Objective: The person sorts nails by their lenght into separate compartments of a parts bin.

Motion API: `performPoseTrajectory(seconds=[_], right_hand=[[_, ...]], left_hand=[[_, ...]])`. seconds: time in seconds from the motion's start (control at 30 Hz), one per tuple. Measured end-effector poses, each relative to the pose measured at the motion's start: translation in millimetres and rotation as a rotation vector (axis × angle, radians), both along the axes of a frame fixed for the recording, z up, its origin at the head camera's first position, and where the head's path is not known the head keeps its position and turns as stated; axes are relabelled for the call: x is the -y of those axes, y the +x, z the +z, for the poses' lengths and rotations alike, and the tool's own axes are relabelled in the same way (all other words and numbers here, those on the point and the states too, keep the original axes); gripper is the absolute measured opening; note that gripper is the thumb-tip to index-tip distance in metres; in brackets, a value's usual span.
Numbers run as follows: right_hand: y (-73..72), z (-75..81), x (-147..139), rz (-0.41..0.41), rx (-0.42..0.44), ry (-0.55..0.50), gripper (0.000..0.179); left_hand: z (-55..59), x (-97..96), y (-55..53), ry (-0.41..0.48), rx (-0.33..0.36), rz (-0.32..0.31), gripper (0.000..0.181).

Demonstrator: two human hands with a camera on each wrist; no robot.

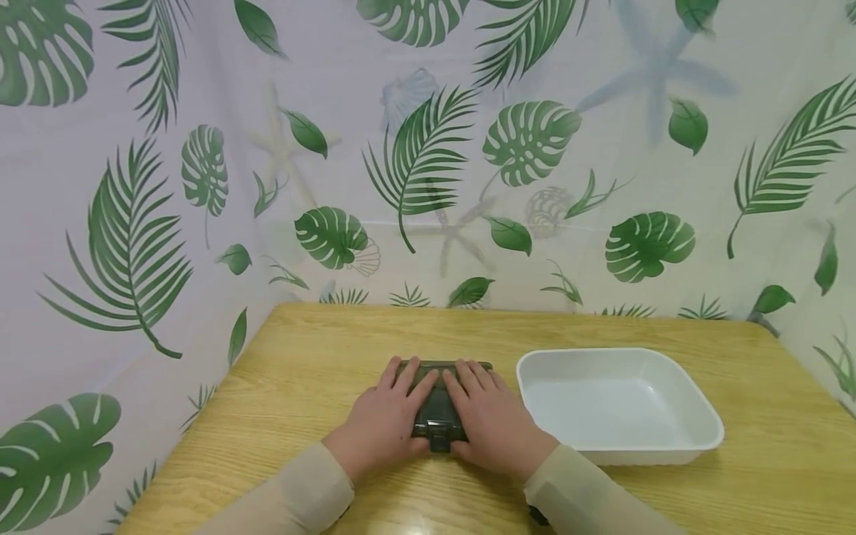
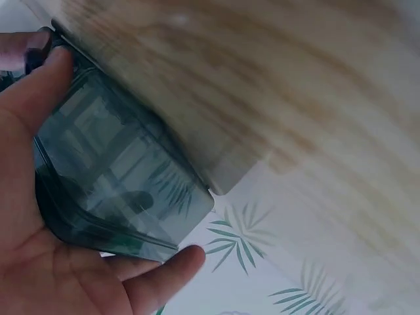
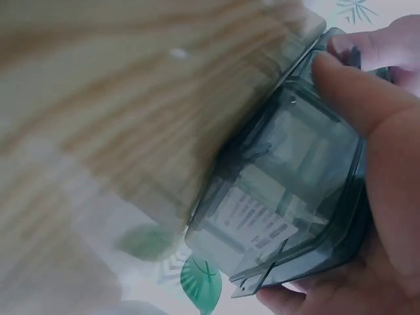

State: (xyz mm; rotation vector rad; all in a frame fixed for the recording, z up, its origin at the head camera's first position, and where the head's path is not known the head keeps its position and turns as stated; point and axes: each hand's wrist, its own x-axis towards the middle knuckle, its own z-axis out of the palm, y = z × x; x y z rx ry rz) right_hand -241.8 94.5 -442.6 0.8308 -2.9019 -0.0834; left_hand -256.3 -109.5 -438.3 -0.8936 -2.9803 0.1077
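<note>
A dark, see-through plastic box [image 1: 438, 405] with a closed lid is on the wooden table, its front latch [image 1: 439, 437] facing the person. My left hand [image 1: 384, 422] grips its left side, fingers over the lid and thumb near the latch. On the opposite side, my right hand [image 1: 493, 417] holds the box in the same way. The left wrist view shows the box's clear side wall [image 2: 125, 157] between thumb and fingers. In the right wrist view, a white printed label [image 3: 252, 216] shows at the box's side. The hands cover much of the lid.
A white rectangular tray [image 1: 622, 449] stands on the table just right of the right hand. The wood-grain table [image 1: 301, 371] ends at a leaf-patterned cloth [image 1: 428, 275] behind it, and similar cloth hangs along the left and right.
</note>
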Motion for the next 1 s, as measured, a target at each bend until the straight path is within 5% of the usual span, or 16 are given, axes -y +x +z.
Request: performPoseTrajectory(seconds=[0.5,1.0], right_hand=[[8.3,-2.3,-9,0.067,0.128,-0.116,0.084],[8.7,2.1,-7,0.039,0.16,-0.127,0.08]], left_hand=[[-1.4,16.8,0.2,0.109,0.203,-0.069,0.089],[-1.3,17.0,0.0,0.087,0.171,-0.077,0.089]])
